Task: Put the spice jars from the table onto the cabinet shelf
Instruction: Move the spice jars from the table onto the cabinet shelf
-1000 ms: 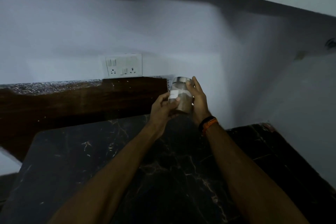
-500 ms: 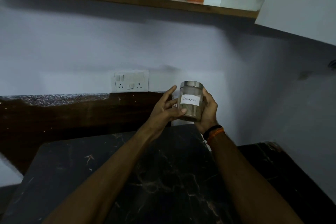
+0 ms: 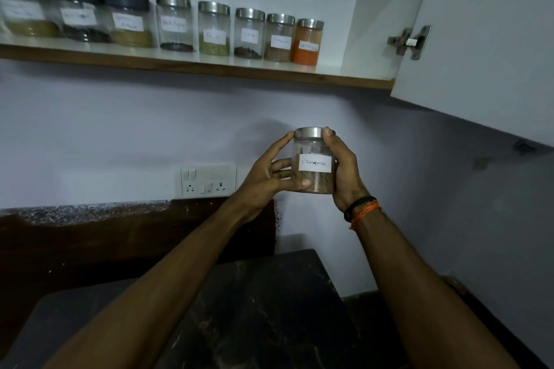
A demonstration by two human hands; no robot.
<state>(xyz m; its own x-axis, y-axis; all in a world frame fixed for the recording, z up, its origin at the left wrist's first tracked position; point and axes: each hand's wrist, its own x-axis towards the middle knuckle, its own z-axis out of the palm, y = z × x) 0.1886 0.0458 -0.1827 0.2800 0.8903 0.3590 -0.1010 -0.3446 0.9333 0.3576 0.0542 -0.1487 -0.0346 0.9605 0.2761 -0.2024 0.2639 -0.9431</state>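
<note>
A clear glass spice jar (image 3: 313, 159) with a steel lid and a white label reading "Cinnamon" is held upright in the air, well below the shelf. My right hand (image 3: 344, 171) grips its right side, thumb at the lid. My left hand (image 3: 266, 177) touches its left side with spread fingers, thumb under the base edge. Above, the cabinet shelf (image 3: 209, 67) carries a row of several labelled spice jars (image 3: 248, 33), the rightmost an orange one (image 3: 308, 42). Bare shelf shows to the right of the orange jar.
The white cabinet door (image 3: 485, 54) hangs open at upper right, with a hinge (image 3: 409, 42) showing. A switch and socket plate (image 3: 208, 180) sits on the wall left of the hands. The dark marble table (image 3: 263, 308) lies below my forearms.
The jar has risen in both hands and turned so its label faces me. My view has tilted up, bringing the whole shelf row and cabinet door into sight.
</note>
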